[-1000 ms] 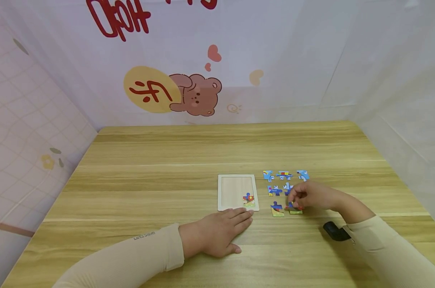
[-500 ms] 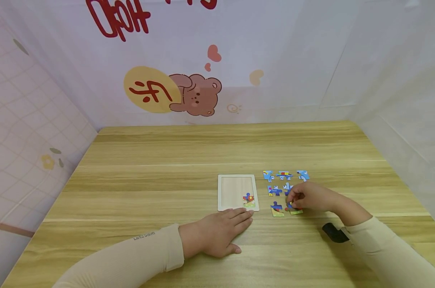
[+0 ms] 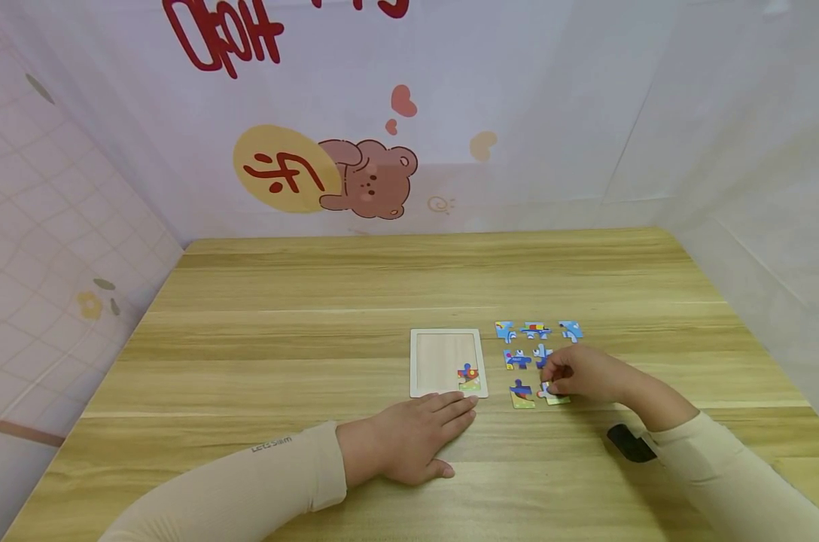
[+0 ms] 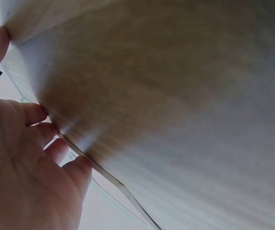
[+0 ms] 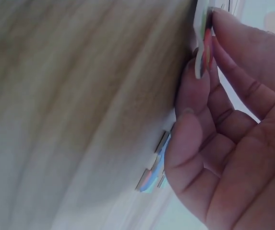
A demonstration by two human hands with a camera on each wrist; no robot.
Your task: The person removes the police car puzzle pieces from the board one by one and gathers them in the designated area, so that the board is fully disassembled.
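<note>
My left hand [image 3: 409,440] lies flat on the table, its fingertips at the near edge of a pale wooden puzzle tray [image 3: 414,365]. The left wrist view shows those fingers lined along the tray's edge [image 4: 111,178]. One red, blue and green jigsaw piece [image 3: 470,378] sits in the tray's near right corner. To the right, my right hand [image 3: 589,373] pinches another jigsaw piece [image 3: 554,399] between thumb and fingers. In the right wrist view that piece [image 5: 200,52] stands tilted on edge between the fingertips. The hand partly covers a blue-and-white piece [image 3: 541,354] behind it.
Several loose jigsaw pieces lie in rows right of the tray, among them a corner piece [image 3: 570,330] at the back and a blue, red and green piece [image 3: 521,394] in front. A black wrist device [image 3: 631,443] shows under the right sleeve. A printed cloth [image 3: 531,113] hangs behind the table.
The piece in my right hand has tilted, and its face now catches the light and looks paler. My right wrist has shifted slightly. The left hand and tray have stayed put.
</note>
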